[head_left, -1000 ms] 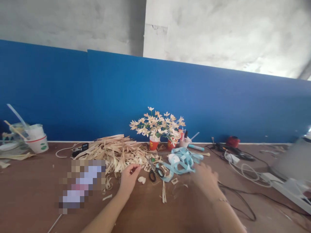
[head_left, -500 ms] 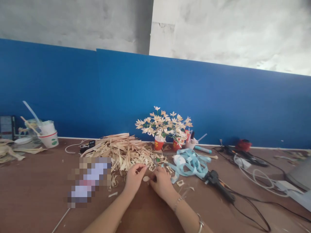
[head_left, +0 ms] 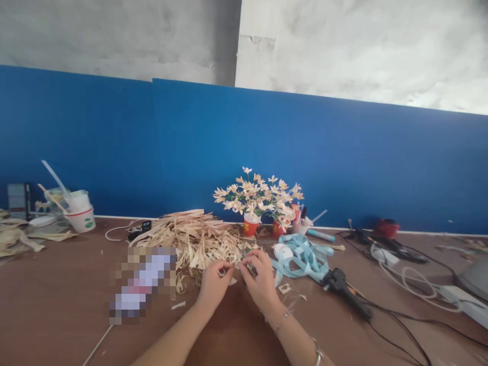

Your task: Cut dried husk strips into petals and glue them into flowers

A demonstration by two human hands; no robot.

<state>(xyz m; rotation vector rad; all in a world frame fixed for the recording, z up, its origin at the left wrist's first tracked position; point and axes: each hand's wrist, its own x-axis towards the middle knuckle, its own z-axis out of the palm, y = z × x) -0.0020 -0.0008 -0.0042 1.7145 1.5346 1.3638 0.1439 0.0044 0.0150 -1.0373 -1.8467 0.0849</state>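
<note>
My left hand (head_left: pixel 215 284) is closed in a pinch, its thumb and forefinger pressed together just in front of the husk pile. Facing it, my right hand (head_left: pixel 261 279) also pinches, and the fingertips of both hands nearly meet. Whatever lies between them is too small to make out. Below the left fingertips a small pale petal-like piece (head_left: pixel 233 281) shows. Dry cream-coloured husk strips (head_left: pixel 194 234) lie heaped beyond my hands. Behind them stand cream artificial flowers (head_left: pixel 251 190) in red cups (head_left: pixel 250 226).
Light-blue ribbon (head_left: pixel 305 256) lies tangled right of my hands, near a black hand tool with a cord (head_left: pixel 345 292). White cables (head_left: pixel 409 284) spread at the right. A blurred-out item (head_left: pixel 143 284) lies on the left, and a white cup (head_left: pixel 81 219) stands farther back.
My right hand has risen and its fingertips have come close to those of my left hand. My left hand has shifted slightly right and lower.
</note>
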